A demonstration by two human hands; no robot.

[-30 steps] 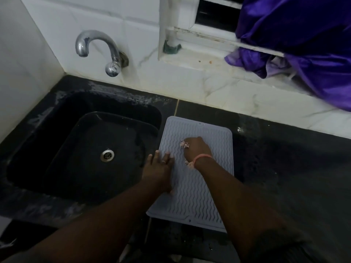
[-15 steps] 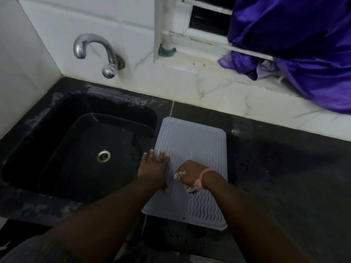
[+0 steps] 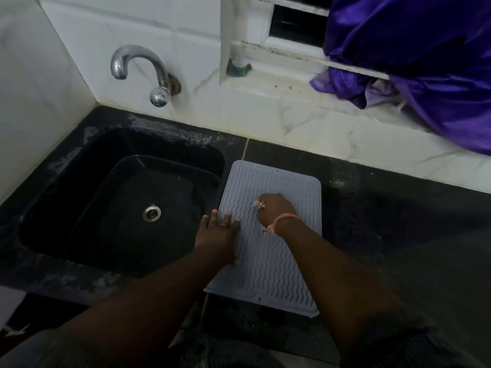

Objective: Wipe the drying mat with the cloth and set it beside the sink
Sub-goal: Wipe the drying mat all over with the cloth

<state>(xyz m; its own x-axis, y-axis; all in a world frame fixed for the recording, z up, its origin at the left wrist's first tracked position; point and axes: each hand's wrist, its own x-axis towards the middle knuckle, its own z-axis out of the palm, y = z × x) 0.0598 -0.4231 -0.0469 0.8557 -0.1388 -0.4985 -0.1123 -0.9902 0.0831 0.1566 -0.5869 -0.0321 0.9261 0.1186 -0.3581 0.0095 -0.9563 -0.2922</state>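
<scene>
Mat (image 3: 268, 261), one, pale grey with wavy ridges, lying flat on the dark counter (image 3: 398, 235), its left edge just beside the black sink (image 3: 119, 203) and slightly over the rim. Near edge of the mat reaches the counter's front.

Hands, two. Left hand (image 3: 219, 235) rests palm down on the mat's left edge, fingers straight and spread a little, a ring on one finger; it presses the mat flat. Right hand (image 3: 276, 209) sits near the mat's middle, fingers curled tight over one small cloth (image 3: 259, 204); only pinkish-white scraps of the cloth show, one at the knuckles and one under the wrist. One pink band (image 3: 285, 217) circles the right wrist.

Sink: one basin, one round metal drain (image 3: 152, 213) in its floor. One chrome tap (image 3: 143, 73) comes off the white tiled wall above the basin. One purple fabric (image 3: 425, 62) hangs over the window ledge (image 3: 265, 83) at upper right, well apart from the mat.
</scene>
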